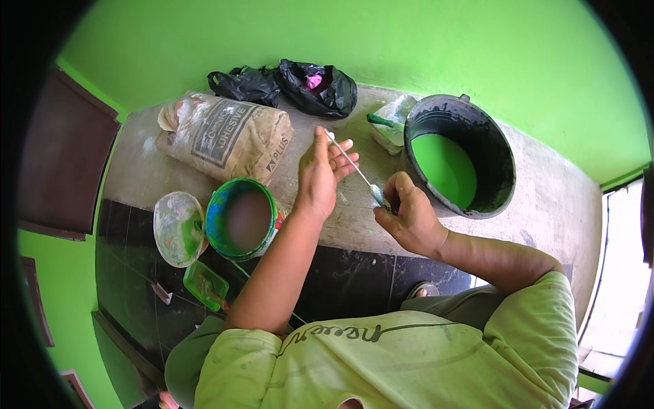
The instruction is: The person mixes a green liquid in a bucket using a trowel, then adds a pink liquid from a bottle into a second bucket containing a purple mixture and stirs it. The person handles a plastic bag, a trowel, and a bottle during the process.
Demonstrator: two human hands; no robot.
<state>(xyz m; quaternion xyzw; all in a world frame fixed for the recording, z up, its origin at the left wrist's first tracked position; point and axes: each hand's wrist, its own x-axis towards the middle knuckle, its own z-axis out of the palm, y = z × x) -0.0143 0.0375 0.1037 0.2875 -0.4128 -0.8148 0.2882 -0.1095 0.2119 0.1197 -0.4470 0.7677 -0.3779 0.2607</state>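
Note:
My right hand is closed round the blue-and-white stained grip of a thin white rod, which slants up to the left. The rod's far end, with a small white tip, lies between the thumb and fingers of my left hand. My left thumb points up beside that tip, and the other fingers are loosely curled with gaps between them. Close to the right hand, a large black bucket holds bright green paint. Left of my left forearm stands a smaller paint-smeared pail with murky, pinkish-grey contents.
A large paper sack lies behind the pail. Two black plastic bags sit against the green wall. Beside the bucket is a whitish container with a green-handled tool. A stained round lid and green tray are left of me.

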